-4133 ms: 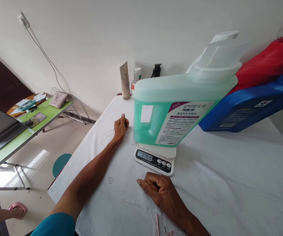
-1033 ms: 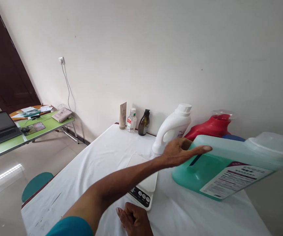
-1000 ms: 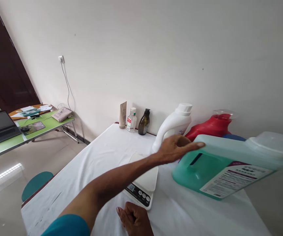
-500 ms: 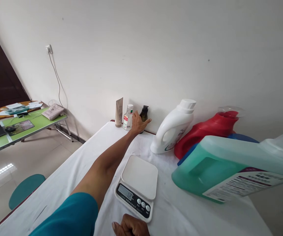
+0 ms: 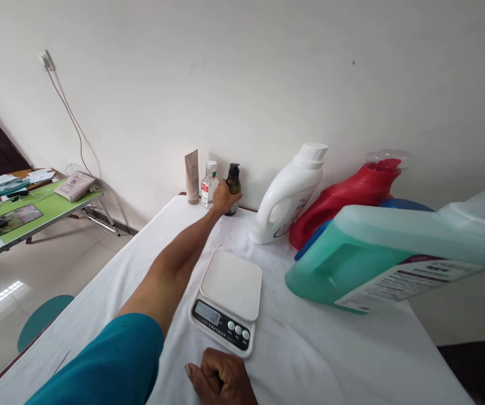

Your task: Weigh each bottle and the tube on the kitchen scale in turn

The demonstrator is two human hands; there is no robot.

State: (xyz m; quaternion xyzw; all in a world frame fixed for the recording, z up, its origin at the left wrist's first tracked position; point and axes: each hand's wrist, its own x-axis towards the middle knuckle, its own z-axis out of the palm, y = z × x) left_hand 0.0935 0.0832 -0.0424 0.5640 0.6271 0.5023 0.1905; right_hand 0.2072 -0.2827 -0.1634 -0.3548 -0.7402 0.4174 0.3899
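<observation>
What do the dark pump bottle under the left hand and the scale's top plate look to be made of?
The dark pump bottle, gripped by the left hand, looks like brown glass or tinted plastic; which one is unclear. The scale has a matte white plate, probably plastic, with no metallic shine.

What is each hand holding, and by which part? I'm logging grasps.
The left hand wraps the body of the dark pump bottle by the wall. The right hand holds nothing; it rests fisted on the cloth before the scale.

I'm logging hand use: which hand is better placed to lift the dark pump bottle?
Left. The left hand is already wrapped around the pump bottle at the wall; the right hand rests fisted below the scale.
</observation>
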